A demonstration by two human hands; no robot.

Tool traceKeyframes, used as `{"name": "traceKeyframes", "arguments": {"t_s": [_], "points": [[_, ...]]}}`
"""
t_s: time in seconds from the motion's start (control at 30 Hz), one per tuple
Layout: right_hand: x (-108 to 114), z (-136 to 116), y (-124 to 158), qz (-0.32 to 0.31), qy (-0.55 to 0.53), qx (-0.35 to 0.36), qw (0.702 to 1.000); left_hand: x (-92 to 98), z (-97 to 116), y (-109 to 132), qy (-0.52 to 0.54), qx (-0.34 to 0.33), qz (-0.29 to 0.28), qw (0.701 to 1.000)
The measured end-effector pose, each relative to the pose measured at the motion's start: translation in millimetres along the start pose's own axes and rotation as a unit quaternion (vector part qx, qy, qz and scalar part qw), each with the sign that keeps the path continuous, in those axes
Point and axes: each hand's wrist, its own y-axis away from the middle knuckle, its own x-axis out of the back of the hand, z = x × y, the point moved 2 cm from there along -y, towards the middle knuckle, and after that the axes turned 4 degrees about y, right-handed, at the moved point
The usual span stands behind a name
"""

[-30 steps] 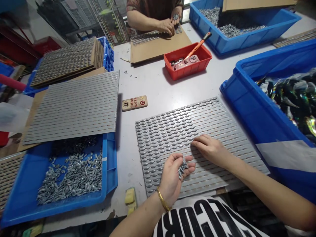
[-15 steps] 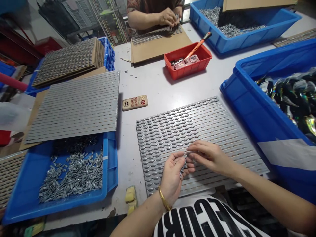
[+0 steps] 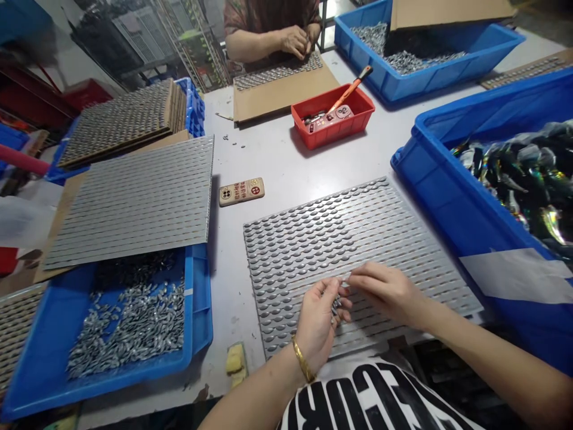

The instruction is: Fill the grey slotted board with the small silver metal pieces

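My left hand (image 3: 323,307) is curled around several small silver oval metal pieces (image 3: 335,306), its thumb and index finger pinched together at the top. Close against those fingertips, the fingertips of my right hand (image 3: 387,292) are pinched together, with a small silver piece (image 3: 344,283) seemingly between the two hands. Both hands hover over a grey ridged board (image 3: 416,239). Rows of the same silver pieces (image 3: 295,233) lie on the board's left and upper part. On its right and lower part the ridges show bare.
At left, a second ridged board (image 3: 134,197) rests over a blue bin (image 3: 199,298) of loose pieces. A red tray (image 3: 333,131), a printed beige block (image 3: 242,192) and a large blue bin (image 3: 430,161) stand around. Across the table, a co-worker's hands (image 3: 296,42) work over cardboard (image 3: 286,98).
My right hand's fingers have drawn closer together into a pinch beside my left fingertips. The camera view has shifted slightly. The co-worker's hands have moved a little lower.
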Motion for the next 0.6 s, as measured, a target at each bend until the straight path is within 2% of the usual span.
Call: {"name": "traceKeyframes", "arguments": {"t_s": [0.1,0.23,0.43,0.6], "points": [[1,28,2,0.033,0.054,-0.036,0.997,-0.9,1,3,0.023,0.016,0.009,1.0],[0,54,0,-0.003,0.115,-0.051,0.992,1.4,3,8,0.023,0.029,0.009,0.999],[0,52,-4,-0.044,0.203,-0.037,0.978,4.3,7,13,-0.005,0.021,-0.011,1.0],[0,47,-5,-0.057,0.266,-0.018,0.962,8.9,8,16,-0.002,0.006,0.004,1.0]]}}
